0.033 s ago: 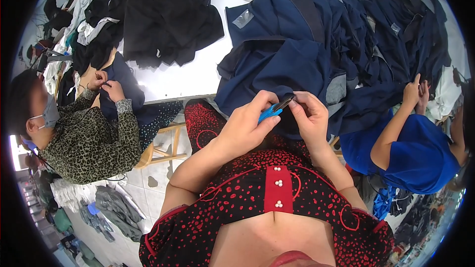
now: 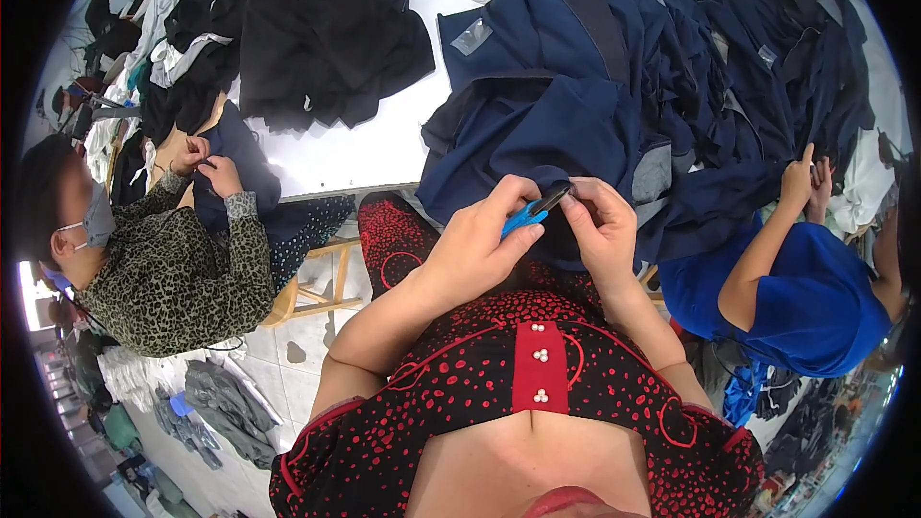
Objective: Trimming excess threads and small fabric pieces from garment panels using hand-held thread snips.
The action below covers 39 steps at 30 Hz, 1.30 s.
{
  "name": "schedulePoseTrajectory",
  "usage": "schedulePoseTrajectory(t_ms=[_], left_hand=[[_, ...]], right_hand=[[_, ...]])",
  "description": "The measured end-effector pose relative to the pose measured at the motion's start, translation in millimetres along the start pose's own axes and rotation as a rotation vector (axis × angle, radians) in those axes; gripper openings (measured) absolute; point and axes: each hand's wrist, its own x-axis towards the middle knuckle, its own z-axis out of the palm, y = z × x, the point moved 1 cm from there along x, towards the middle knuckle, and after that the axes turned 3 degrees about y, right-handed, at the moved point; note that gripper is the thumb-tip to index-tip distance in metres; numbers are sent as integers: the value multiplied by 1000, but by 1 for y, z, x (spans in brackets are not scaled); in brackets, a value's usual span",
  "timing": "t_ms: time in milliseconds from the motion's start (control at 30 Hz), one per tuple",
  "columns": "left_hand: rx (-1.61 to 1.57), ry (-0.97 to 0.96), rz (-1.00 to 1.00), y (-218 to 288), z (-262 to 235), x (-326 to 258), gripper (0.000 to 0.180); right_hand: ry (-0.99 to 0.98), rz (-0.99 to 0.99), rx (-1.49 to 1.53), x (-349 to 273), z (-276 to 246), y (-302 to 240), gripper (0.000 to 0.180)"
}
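Blue-handled thread snips (image 2: 526,218) are gripped in my left hand (image 2: 484,242), their dark blades pointing up and right toward my other hand. My right hand (image 2: 602,225) is closed in a pinch on the edge of a navy garment (image 2: 547,125), close to the blade tips. That garment spills from the table edge down over my lap. Part of its cloth also lies behind my left fingers. Whatever small detail sits between the blades and my right fingertips is too small to make out.
Black garments (image 2: 326,38) are piled on the white table (image 2: 384,149) ahead left, navy ones (image 2: 806,48) at far right. A masked co-worker (image 2: 173,273) handles dark cloth on the left. Another in blue (image 2: 787,297) works on the right. A wooden stool (image 2: 331,278) stands nearby.
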Motion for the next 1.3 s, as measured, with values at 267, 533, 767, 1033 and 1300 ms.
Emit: schedulePoseTrajectory(t_ms=[267,533,767,1033,1300], left_hand=[[-20,22,13,-5,3,2,25],[70,40,51,-3,3,2,28],[217,119,221,-1,3,3,31],[-228,-19,-36,-8,2,4,32],[28,15,47,-10,1,5,28]], right_hand=[[18,-23,-25,0,0,0,10],[10,61,60,-2,-2,4,10],[-18,114,105,-2,-4,3,10],[-40,36,-4,2,-5,-6,8],[-47,66,11,1,-5,-2,9]])
